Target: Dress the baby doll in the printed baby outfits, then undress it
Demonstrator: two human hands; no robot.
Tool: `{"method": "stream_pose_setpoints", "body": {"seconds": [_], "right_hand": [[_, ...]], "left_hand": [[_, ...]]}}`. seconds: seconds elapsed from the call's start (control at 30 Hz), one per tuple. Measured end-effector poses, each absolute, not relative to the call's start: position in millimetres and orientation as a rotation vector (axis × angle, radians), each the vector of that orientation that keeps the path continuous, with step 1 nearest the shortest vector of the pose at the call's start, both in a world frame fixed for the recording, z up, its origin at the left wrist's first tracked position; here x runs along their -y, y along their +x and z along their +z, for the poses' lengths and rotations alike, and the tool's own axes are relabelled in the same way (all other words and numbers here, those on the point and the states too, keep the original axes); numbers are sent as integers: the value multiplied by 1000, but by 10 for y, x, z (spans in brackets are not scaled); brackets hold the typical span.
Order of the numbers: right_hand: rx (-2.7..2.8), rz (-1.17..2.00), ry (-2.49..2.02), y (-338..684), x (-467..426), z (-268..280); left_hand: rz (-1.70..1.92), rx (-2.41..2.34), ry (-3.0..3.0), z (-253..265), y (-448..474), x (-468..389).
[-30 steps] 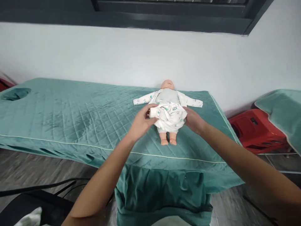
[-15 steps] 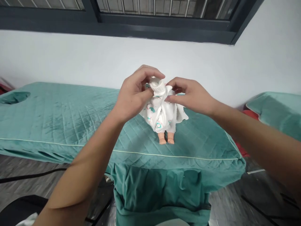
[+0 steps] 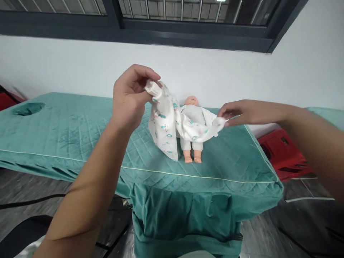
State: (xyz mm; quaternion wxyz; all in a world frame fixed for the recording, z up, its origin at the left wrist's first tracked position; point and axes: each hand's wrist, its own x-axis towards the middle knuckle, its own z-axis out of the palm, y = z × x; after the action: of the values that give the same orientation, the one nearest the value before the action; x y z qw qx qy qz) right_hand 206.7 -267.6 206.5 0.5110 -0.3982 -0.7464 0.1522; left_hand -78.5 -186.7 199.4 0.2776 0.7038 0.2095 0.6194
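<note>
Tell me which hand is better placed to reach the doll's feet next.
Probably the right hand: it appears lower and nearer the doll's feet. The left hand is raised higher. Both hold the white printed garment, though.

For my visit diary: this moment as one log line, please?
left grip: pinching patterned white cloth | right grip: pinching cloth right of doll | doll: on its back, partly hidden by cloth, on green bed
</note>
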Motion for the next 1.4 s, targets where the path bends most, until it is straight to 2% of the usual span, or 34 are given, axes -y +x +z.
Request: {"method": "stream_pose_setpoints", "body": {"seconds": [0.27,0.47,0.57,0.77,0.87,1.1,1.2,1.33,1.4], "right_hand": [[1963,415,-895,1654,2507,2266],[1881,232,-982,1763,2475,2279],[1841,340,-1019,1841,2446,2249],[1708,529,-855,1759,2385,2162],[1673,572,-758,1742,2375,2244],[1755,587,-880,1995,2387,2511],[1741,647,-901,2048,2362,2439],[1612,664,-870,2075,2307,2278],[1583,707,-880,2101,2285,2218]], "left_hand": [[1415,-372,1942,2217,-317,2153],[1634,-541,1913,2155,-406,2093],[1657,-600,1903,2058,-475,2005],[1146,-606,1799,1988,-339,2163],[1002,-611,1787,1992,-257,2222],[1313,-303,1607,2162,-201,2063],[1131,-377,1603,2183,-132,2063],[702,-549,1712,2072,-47,2076],[630,-545,1706,2003,-24,2068]]}}
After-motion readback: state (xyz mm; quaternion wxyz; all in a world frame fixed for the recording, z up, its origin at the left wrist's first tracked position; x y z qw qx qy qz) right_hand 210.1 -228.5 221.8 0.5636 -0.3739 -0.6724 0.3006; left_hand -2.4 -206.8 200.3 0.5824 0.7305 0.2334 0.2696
